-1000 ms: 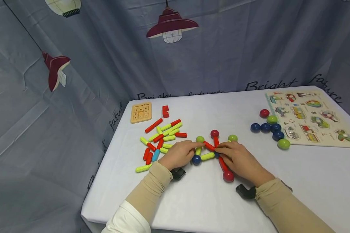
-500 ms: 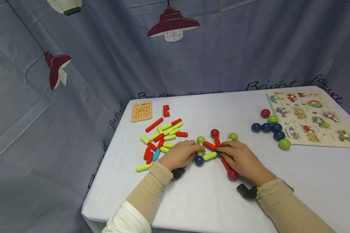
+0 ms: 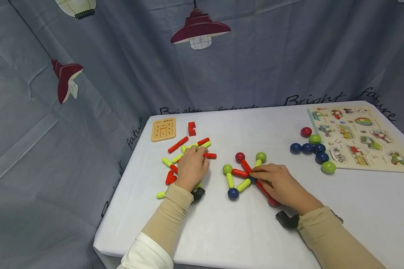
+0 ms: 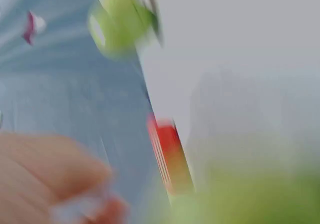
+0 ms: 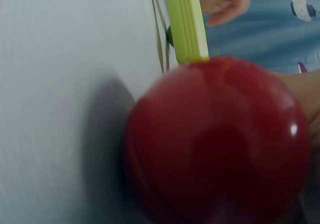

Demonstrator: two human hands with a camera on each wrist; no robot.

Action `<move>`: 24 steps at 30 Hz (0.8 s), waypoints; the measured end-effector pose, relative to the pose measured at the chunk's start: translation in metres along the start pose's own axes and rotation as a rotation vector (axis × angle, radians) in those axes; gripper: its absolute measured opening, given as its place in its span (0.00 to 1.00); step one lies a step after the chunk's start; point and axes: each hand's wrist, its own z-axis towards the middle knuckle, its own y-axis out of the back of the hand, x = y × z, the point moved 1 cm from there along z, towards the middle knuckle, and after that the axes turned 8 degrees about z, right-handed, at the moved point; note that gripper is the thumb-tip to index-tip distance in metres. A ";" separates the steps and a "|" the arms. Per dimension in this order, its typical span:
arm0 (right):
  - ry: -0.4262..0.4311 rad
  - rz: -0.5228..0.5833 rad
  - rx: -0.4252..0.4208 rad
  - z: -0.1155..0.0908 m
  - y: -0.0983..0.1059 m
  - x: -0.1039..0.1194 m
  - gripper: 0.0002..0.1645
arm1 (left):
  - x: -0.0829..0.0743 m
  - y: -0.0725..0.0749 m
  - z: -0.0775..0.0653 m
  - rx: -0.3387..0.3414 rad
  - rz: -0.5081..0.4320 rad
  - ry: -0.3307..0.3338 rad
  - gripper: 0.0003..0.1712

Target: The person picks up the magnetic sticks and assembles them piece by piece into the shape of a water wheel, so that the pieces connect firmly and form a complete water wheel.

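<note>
My left hand (image 3: 192, 166) reaches over a pile of loose red and yellow-green magnetic sticks (image 3: 168, 162), and hides part of it. In the left wrist view its blurred fingers (image 4: 55, 169) show at the lower left. My right hand (image 3: 280, 185) pinches the central blue ball (image 3: 252, 178) of a joined ball-and-stick figure, mostly covering that ball. Red and yellow-green sticks branch from it to a red ball (image 3: 240, 157), two green balls (image 3: 227, 169) and another blue ball (image 3: 233, 193). Another red ball (image 5: 220, 144) fills much of the right wrist view, below the hand.
Several loose blue, green and red balls (image 3: 308, 148) lie at the right, beside a picture puzzle board (image 3: 363, 138). A wooden number board (image 3: 163, 129) and a notched red block (image 3: 192, 129) are at the back left. A grey curtain (image 3: 249, 67) hangs behind the white table (image 3: 222, 231).
My left hand has left the ball-and-stick figure and moved left over the loose sticks. The figure has turned somewhat under my right hand, which stays at its centre.
</note>
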 end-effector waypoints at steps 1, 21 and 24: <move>0.006 -0.002 -0.003 0.001 0.003 -0.001 0.24 | 0.004 0.000 0.003 -0.018 0.045 0.064 0.13; 0.024 0.058 -0.003 -0.006 -0.008 0.007 0.18 | 0.008 -0.007 -0.009 -0.048 -0.087 0.044 0.20; 0.030 0.053 0.005 -0.006 -0.004 0.007 0.19 | -0.009 -0.004 -0.009 0.002 -0.258 -0.045 0.22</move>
